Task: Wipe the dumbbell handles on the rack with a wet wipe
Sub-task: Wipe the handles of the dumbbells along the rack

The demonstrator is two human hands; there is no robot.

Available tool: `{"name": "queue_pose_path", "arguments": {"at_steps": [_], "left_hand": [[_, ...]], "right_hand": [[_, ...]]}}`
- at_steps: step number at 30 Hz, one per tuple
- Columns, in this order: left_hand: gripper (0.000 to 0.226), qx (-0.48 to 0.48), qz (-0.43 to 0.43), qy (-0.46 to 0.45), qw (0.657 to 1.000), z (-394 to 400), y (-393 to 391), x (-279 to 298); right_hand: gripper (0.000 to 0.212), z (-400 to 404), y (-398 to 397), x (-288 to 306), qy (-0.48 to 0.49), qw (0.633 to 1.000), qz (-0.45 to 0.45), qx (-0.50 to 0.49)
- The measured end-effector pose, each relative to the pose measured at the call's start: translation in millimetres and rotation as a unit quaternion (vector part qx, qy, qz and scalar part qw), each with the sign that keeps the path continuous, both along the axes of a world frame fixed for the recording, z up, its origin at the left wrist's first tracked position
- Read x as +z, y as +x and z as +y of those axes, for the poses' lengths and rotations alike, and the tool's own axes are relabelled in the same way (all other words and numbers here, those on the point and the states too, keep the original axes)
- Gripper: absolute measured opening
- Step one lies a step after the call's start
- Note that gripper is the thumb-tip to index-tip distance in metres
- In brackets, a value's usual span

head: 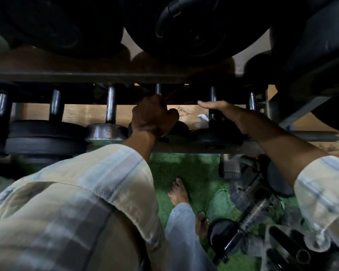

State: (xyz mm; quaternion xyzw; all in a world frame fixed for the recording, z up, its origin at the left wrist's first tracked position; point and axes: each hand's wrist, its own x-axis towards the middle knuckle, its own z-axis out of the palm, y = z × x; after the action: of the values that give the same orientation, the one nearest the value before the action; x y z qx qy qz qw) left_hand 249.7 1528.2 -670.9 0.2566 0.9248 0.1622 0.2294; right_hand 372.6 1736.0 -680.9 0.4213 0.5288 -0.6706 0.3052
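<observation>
The dark steel dumbbell handles (110, 104) stand in a row across the lower tier of the black metal rack (110, 76), each one running away from me between its two end weights. My left hand (152, 116) is curled tight around one handle in the middle of the row, the bar (158, 89) showing just above my knuckles. My fingers are wrapped under, so I cannot tell if anything lies between palm and steel. My right hand (226, 112) is on the next handle (213, 94) to the right, fingers straight and pressed together, thumb side up, the palm laid against the bar. A small crumpled white wet wipe (203, 117) shows just beside the base of that hand, low against the handle; whether my fingers pinch it is hidden from me.

To the left, a knurled grey handle runs into a worn silver round plate (106, 132), and further left sit black rubber plates (45, 135). Behind the handles is a brown wooden board (86, 114). Above the rail, large black weight plates (190, 26) fill the upper tier.

My cream and blue checked sleeves (82, 192) cover both forearms to the wrist. Below the rack lies green artificial turf (196, 173), with my bare feet (179, 192) on it and pale trousers above them. To the right on the floor lies a loose black threaded dumbbell bar (249, 218) with its plates
</observation>
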Motion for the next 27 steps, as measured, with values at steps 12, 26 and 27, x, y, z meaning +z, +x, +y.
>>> {"name": "queue_pose_path", "arguments": {"at_steps": [12, 26, 27], "left_hand": [[0.030, 0.004, 0.008, -0.009, 1.000, 1.0, -1.3, -0.1], [0.037, 0.010, 0.023, 0.004, 1.000, 1.0, -0.8, -2.9], [0.037, 0.010, 0.023, 0.004, 1.000, 1.2, -0.5, -2.6]], "right_hand": [[0.039, 8.4, 25.1, -8.1, 0.209, 0.968, 0.046, 0.129], [0.015, 14.0, 12.7, -9.2, 0.572, 0.764, 0.240, 0.178], [0.013, 17.3, 15.0, -9.3, 0.557, 0.768, 0.241, 0.204]]}}
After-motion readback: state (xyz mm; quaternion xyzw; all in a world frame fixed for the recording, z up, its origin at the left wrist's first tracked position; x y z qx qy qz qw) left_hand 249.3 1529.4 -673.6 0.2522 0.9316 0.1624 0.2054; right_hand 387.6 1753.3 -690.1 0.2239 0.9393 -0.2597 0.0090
